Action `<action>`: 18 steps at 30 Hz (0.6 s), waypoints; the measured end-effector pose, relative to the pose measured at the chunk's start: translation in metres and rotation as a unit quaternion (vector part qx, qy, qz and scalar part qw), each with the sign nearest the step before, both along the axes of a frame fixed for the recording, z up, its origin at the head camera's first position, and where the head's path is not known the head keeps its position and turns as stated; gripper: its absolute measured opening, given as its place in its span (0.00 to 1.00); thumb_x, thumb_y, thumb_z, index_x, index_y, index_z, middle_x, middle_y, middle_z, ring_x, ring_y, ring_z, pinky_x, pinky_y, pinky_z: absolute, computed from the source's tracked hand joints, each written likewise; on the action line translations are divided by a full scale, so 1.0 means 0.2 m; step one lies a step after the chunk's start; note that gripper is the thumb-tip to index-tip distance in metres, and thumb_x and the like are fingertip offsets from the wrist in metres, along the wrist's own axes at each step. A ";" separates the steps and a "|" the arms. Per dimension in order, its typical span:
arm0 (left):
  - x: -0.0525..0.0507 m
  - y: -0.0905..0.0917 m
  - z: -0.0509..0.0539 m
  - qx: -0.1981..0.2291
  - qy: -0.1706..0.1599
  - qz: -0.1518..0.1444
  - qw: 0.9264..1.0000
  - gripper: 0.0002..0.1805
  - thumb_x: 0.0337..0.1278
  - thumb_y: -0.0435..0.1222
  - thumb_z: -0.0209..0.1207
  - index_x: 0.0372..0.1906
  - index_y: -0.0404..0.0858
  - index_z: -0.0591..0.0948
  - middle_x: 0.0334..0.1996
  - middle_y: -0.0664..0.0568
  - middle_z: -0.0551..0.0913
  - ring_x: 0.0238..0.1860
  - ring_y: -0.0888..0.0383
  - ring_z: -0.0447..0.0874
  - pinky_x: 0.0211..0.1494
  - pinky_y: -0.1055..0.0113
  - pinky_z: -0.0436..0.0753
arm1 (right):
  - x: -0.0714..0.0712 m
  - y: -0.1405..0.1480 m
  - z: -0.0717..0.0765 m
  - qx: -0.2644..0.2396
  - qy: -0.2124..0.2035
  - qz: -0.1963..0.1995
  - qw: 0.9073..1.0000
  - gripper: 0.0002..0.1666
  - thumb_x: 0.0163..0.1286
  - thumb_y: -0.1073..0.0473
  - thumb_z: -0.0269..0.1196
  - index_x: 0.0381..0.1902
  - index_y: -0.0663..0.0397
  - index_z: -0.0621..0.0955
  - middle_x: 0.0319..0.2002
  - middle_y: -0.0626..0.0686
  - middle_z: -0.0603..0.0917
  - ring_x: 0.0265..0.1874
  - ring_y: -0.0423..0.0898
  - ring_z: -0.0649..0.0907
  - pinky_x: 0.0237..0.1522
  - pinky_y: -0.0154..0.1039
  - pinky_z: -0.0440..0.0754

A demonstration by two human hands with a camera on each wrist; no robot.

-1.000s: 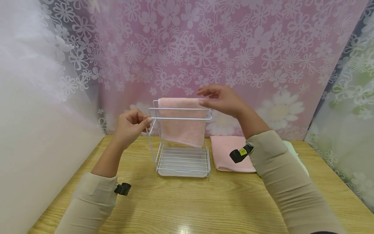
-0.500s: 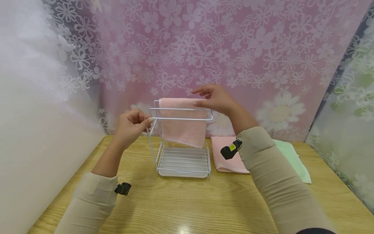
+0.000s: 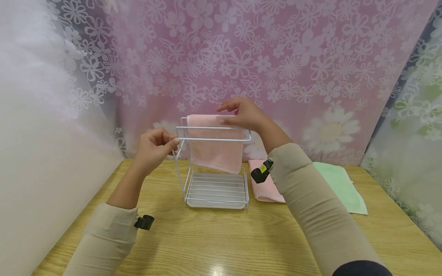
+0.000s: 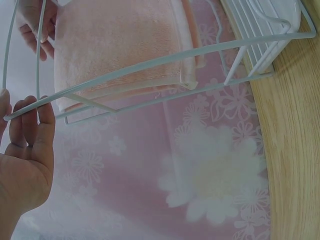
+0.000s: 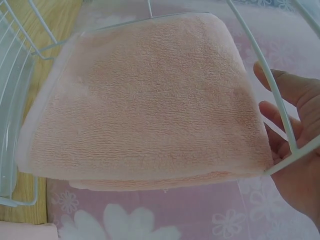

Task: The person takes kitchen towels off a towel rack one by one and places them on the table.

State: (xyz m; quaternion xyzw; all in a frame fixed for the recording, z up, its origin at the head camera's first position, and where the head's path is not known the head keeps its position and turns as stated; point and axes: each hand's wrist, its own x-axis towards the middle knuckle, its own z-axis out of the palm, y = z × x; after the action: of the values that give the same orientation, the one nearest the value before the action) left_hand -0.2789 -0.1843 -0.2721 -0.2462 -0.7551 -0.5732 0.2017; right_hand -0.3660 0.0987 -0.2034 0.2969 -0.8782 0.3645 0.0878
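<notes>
A white wire rack (image 3: 214,139) stands on the table, with a grate over a pale tray (image 3: 216,206) at its base. Over its rear top rail hangs a folded pink towel (image 3: 216,155), its lower edge slanting down to the right. My left hand (image 3: 152,149) pinches the rack's upper left corner between thumb and fingers. At the towel's top right, my right hand (image 3: 243,114) has its thumb in front and its fingers spread above. In the right wrist view, the right thumb (image 5: 285,82) stands off the towel (image 5: 150,100); some fingertips are hidden behind it.
To the right of the rack, a second folded pink towel (image 3: 264,189) lies partly under my right forearm. A light green towel (image 3: 342,186) lies beyond it. A pink floral curtain (image 3: 276,50) hangs behind the table (image 3: 214,237).
My right hand has slid left along the top of the hanging towel, its forearm uncovering more of the green towel. My left hand keeps its pinch on the rack.
</notes>
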 end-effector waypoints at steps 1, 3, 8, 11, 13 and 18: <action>0.00 0.00 0.00 -0.001 0.000 0.000 1.000 0.09 0.60 0.27 0.63 0.29 0.25 0.78 0.26 0.42 0.83 0.24 0.61 0.83 0.29 0.68 0.86 | 0.00 0.00 0.00 0.002 -0.002 -0.005 1.000 0.19 0.61 0.58 0.71 0.51 0.50 0.86 0.55 0.51 0.80 0.55 0.54 0.76 0.58 0.49 0.77; 0.00 0.00 0.00 -0.004 0.000 0.000 1.000 0.08 0.60 0.28 0.63 0.29 0.26 0.78 0.26 0.43 0.83 0.25 0.58 0.83 0.30 0.67 0.86 | 0.00 -0.01 0.00 0.004 -0.006 -0.011 1.000 0.19 0.61 0.57 0.71 0.51 0.50 0.86 0.55 0.51 0.81 0.54 0.53 0.77 0.57 0.48 0.77; 0.00 0.00 0.00 -0.003 -0.004 -0.001 1.000 0.08 0.60 0.28 0.63 0.29 0.26 0.79 0.25 0.44 0.83 0.25 0.55 0.83 0.30 0.65 0.86 | -0.01 -0.02 0.00 0.004 -0.015 -0.016 1.000 0.20 0.60 0.59 0.71 0.52 0.52 0.85 0.54 0.52 0.81 0.51 0.50 0.77 0.54 0.46 0.79; 0.00 0.00 0.00 -0.001 -0.004 -0.001 1.000 0.08 0.60 0.27 0.63 0.29 0.26 0.78 0.25 0.43 0.83 0.24 0.59 0.83 0.30 0.65 0.86 | -0.02 -0.03 0.00 0.004 -0.024 -0.022 0.999 0.20 0.60 0.59 0.71 0.51 0.50 0.86 0.53 0.52 0.81 0.48 0.49 0.77 0.50 0.44 0.80; 0.00 0.00 0.00 -0.002 -0.003 0.000 1.000 0.08 0.60 0.28 0.63 0.29 0.26 0.78 0.25 0.43 0.83 0.24 0.60 0.82 0.30 0.66 0.86 | -0.02 -0.04 0.00 0.003 -0.026 -0.021 0.999 0.19 0.59 0.60 0.71 0.51 0.49 0.86 0.51 0.52 0.82 0.46 0.49 0.77 0.47 0.43 0.81; 0.00 0.00 0.00 -0.004 -0.004 0.002 1.000 0.08 0.60 0.28 0.63 0.29 0.26 0.78 0.25 0.42 0.83 0.24 0.60 0.82 0.30 0.65 0.86 | -0.02 -0.04 -0.01 0.004 -0.034 -0.013 0.999 0.18 0.60 0.63 0.71 0.50 0.50 0.87 0.48 0.50 0.84 0.45 0.47 0.79 0.47 0.41 0.81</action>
State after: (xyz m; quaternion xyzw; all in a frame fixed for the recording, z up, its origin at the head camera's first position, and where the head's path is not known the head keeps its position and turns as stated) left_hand -0.2781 -0.1841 -0.2718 -0.2430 -0.7589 -0.5707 0.1985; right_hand -0.3705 0.0901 -0.2054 0.2728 -0.8859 0.3701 0.0616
